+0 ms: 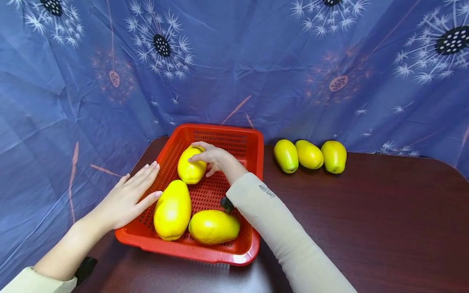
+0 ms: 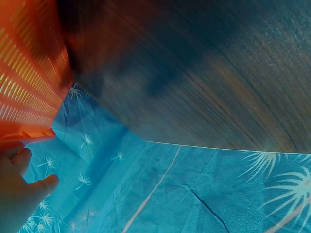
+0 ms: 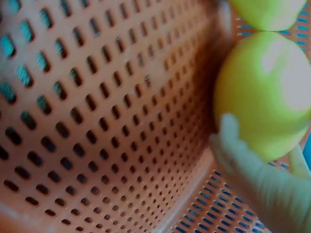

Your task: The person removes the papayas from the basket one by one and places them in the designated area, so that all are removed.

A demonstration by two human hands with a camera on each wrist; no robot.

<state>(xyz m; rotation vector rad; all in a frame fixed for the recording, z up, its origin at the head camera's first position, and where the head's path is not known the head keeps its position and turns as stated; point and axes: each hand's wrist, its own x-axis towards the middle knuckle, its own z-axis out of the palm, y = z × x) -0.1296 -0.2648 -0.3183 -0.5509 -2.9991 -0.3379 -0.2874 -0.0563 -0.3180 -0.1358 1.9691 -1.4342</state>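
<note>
A red plastic basket (image 1: 256, 175) stands on the table with three yellow papayas inside. My right hand (image 1: 214, 158) reaches into it, fingers curved round the papaya (image 1: 191, 173) at the back left. The right wrist view shows fingertips against that papaya (image 3: 262, 92); its base is hidden there. A second papaya (image 1: 173, 211) lies at the front left, and a third one (image 1: 214, 227) on its side at the front. Across the basket's left rim lies my left hand (image 1: 128, 199), its fingers straight. Some of its fingertips show in the left wrist view below the basket wall (image 2: 29, 73).
Three more yellow-green papayas (image 1: 309, 154) lie in a row on the dark wooden table (image 1: 366, 215), right of the basket near the back edge. A blue cloth with dandelion prints (image 1: 234, 53) hangs behind and to the left.
</note>
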